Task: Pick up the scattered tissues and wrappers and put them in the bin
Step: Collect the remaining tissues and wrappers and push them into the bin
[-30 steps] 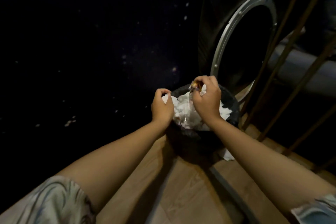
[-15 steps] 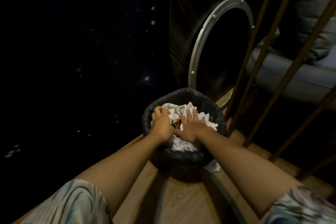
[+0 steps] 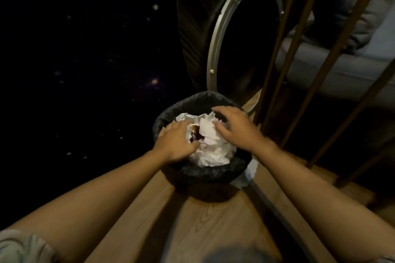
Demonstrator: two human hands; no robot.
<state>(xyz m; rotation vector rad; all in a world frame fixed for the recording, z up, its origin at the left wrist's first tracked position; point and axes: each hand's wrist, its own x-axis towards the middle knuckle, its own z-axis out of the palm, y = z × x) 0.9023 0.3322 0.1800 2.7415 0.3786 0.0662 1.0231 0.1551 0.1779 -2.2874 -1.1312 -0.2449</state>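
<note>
A round bin lined with a black bag stands on the wooden floor, heaped with crumpled white tissues. A dark red and gold wrapper lies among them near the top. My left hand rests palm down on the left side of the heap, fingers spread. My right hand hovers over the right side of the heap with fingers apart and nothing in it. One white tissue lies on the floor against the bin's right side.
A dark panel with a large metal ring stands just behind the bin. Slanted wooden rails run up on the right, with a grey cushion beyond them. The left side is dark floor with small pale specks.
Both hands came down onto the bin and let go of the tissues and wrapper they held. The right hand has since lifted off the heap and opened.
</note>
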